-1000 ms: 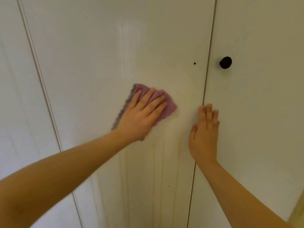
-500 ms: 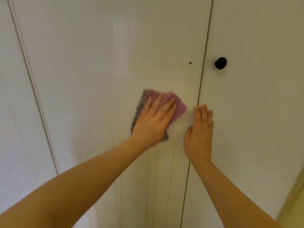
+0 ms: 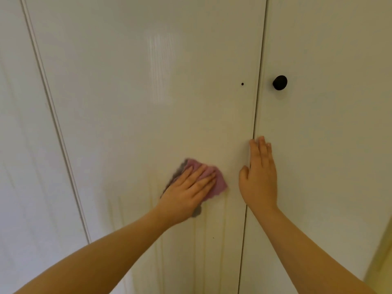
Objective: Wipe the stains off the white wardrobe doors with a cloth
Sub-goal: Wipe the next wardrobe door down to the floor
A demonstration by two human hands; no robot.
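Two hands on white wardrobe doors (image 3: 148, 102).
Left hand (image 3: 186, 192) presses flat on a purple cloth (image 3: 219, 183); right hand (image 3: 259, 177), open, spans the door seam (image 3: 255, 107) below a black knob (image 3: 279, 82).

From where I stand, nothing here can be read: the white wardrobe doors (image 3: 148, 102) carry no lettering, label, brand or number, and neither the black knob (image 3: 279, 82) nor the purple cloth (image 3: 218, 183) shows any.
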